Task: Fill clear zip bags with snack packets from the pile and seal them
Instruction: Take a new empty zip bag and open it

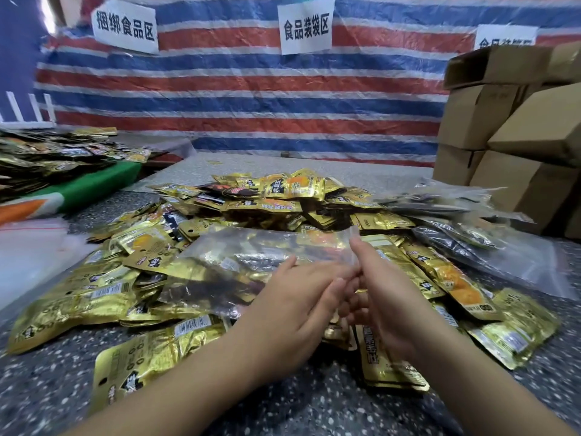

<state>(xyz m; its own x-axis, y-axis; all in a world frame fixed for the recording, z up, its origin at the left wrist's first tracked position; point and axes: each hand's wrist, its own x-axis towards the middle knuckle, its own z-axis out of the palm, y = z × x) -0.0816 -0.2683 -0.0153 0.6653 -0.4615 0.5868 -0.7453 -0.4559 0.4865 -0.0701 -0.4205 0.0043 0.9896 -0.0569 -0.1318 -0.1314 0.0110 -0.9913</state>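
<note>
- Left hand (294,305): grip pinches the near-right edge of the clear zip bag (251,262), fingers curled on the plastic.
- Right hand (382,297): grip on the same edge, fingertips meeting the left hand's; thumb up along the bag's right end. Both blurred, so exact finger placement is hard to read.
- Bag lies just ahead and left of both grips, roughly flat on top of the pile. Gold and dark packets show through the film, so it is loaded. Cannot tell if the zip strip is closed.
- Pile of snack packets (276,196): gold foil, some dark ones, spread under and all around the hands, heaped higher beyond the bag.
- One large gold packet (147,357) sits near-left of the left wrist; another gold packet (385,363) lies under the right wrist.
- Filled clear bags (465,234) stacked to the right of the right grip, well apart from it.
- Worktop (314,413): grey speckled stone, bare patch below the forearms.
- Cardboard boxes (515,140) stacked far right, beyond the filled bags.
- Second packet heap (53,155) far left on a green surface.
- Striped tarp (251,99) behind, with white paper signs (306,26).
</note>
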